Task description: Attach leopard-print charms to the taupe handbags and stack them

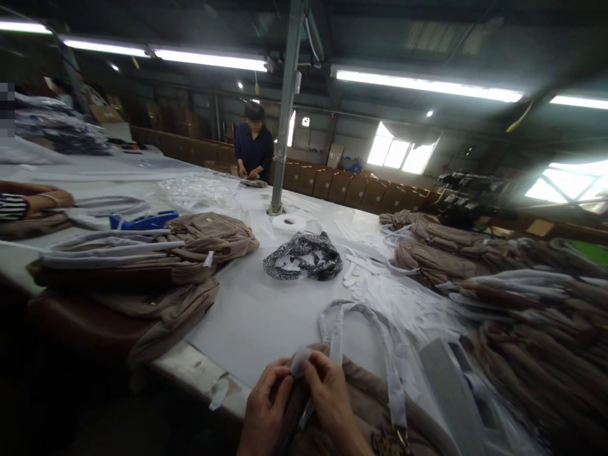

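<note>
The left hand (266, 405) and right hand (331, 389) pinch a small white slip (300, 361) between their fingertips, at the edge of a brown bag (368, 396) that lies beneath them and reaches toward four o'clock. The bag's wrapped handle (394, 380) loops up at one o'clock, and a grey dispenser (446, 380) sits at three. On the white table (242, 323), a speckled bundle (327, 256) lies at twelve, stacked bags (213, 234) between ten and eleven.

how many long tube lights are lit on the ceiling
5: one light at the left edge, two lights left of the post, one right of it, one at the right edge. Others may be hidden.
</note>
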{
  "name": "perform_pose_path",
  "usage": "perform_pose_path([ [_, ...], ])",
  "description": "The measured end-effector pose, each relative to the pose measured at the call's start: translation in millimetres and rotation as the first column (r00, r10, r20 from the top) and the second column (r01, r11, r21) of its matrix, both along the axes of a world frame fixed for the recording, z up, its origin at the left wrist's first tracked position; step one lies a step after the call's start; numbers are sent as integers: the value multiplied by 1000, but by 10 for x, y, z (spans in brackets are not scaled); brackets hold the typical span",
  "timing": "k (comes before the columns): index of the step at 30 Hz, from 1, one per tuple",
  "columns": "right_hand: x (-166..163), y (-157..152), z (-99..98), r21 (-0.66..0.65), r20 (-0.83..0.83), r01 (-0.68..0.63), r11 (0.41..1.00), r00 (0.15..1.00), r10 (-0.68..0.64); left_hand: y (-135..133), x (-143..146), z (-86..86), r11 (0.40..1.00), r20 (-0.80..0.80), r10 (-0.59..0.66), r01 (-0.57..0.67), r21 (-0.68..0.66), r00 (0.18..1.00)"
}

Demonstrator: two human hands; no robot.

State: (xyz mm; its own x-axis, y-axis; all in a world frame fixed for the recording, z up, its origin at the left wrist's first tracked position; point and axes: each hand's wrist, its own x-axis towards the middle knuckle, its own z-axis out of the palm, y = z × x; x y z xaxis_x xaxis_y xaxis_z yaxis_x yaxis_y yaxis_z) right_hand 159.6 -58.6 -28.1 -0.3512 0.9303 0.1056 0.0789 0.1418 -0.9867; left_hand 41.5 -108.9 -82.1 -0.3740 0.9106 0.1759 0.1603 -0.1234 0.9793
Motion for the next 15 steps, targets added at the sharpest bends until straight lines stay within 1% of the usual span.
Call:
perform_pose_path([
  [4,-43,-27,9,140,117,0,990,993,-16,-23,5,45,1000,102,-8,7,11,995],
  [8,-91,-16,3,194,189,5,981,981,-43,-68,-20,38,999,224,51,-46,-27,973],
  [10,-108,3,-1,213,223,2,977,973,-50,-78,-52,23,999,271,25,-18,-27,962],
  [12,-120,24,-4,240,248,-18,971,968,-43,-71,-88,8,999,322,-36,44,-16,946],
  [15,-124,40,-10,288,292,-110,951,956,23,-33,-126,-20,997,366,-65,76,-15,928],
])
